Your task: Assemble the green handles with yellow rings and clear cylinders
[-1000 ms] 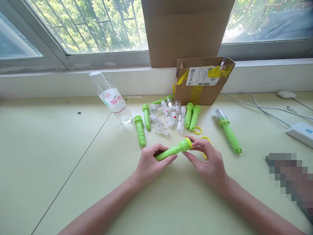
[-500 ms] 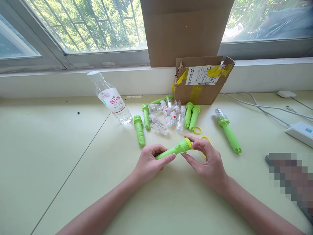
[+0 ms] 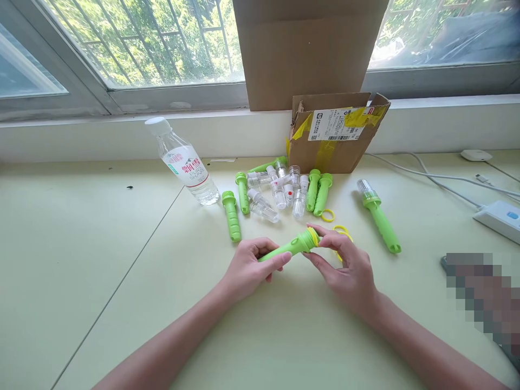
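Observation:
My left hand (image 3: pixel 252 266) is wrapped round the narrow end of a green plastic handle (image 3: pixel 296 244), tilted up to the right above the table. A yellow ring (image 3: pixel 312 236) sits around its wider, threaded end. There my right hand (image 3: pixel 345 265) pinches the ring, thumb below and fingers above; part of the ring is hidden by the fingertips. Just behind the right hand lie more yellow rings (image 3: pixel 343 232), partly covered. Another yellow ring (image 3: pixel 327 215) lies farther back, near two green handles (image 3: pixel 323 195).
Clear plastic caps and tubes (image 3: pixel 280 189) lie heaped before an opened cardboard box (image 3: pixel 337 146). Left of them are a green handle (image 3: pixel 232 216) and a water bottle (image 3: pixel 184 165). A green handle with clear cap (image 3: pixel 376 216), cables, a white power strip (image 3: pixel 499 219) and a blurred-out object are at right.
The yellow ring has shifted slightly on the threaded end, and the right fingers have moved a little with it. The left hand keeps its hold; the rest is unchanged.

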A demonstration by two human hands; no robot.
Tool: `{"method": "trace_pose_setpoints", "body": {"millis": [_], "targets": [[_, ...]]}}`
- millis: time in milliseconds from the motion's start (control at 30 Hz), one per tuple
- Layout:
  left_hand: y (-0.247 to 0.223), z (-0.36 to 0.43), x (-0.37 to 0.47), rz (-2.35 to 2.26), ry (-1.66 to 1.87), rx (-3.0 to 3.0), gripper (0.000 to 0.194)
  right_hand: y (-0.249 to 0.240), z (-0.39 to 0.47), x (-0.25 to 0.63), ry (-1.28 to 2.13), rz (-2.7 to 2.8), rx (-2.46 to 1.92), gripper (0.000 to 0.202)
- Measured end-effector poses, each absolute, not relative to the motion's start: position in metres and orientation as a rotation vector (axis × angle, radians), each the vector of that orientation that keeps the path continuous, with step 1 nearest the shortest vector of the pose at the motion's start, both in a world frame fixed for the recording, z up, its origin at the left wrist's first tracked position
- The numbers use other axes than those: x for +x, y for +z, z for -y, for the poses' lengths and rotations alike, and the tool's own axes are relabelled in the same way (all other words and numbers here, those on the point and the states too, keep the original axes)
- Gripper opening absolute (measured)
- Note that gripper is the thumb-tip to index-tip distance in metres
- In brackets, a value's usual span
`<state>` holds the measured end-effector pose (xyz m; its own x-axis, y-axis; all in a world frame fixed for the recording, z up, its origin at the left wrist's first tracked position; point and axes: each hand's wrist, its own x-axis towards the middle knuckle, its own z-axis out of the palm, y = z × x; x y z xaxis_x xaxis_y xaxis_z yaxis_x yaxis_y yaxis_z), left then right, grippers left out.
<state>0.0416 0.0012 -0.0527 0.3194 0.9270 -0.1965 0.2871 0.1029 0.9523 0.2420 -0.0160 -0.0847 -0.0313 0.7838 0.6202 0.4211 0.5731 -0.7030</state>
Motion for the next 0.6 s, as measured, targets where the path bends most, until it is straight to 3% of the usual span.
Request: {"method": "trace_pose_setpoints", "body": {"millis": [333,600], "targets": [[-0.0558,0.0033,0.0469,-1.232,0.919,1.637,0.024,-0.0901,0.0166,0.2436,0.425,1.614,-1.021,0.027],[-0.0574,0.0049,0.0463,-1.226,0.883,1.523,0.024,-0.0877,0.0160,0.2428,0.443,1.593,-1.062,0.027]]}}
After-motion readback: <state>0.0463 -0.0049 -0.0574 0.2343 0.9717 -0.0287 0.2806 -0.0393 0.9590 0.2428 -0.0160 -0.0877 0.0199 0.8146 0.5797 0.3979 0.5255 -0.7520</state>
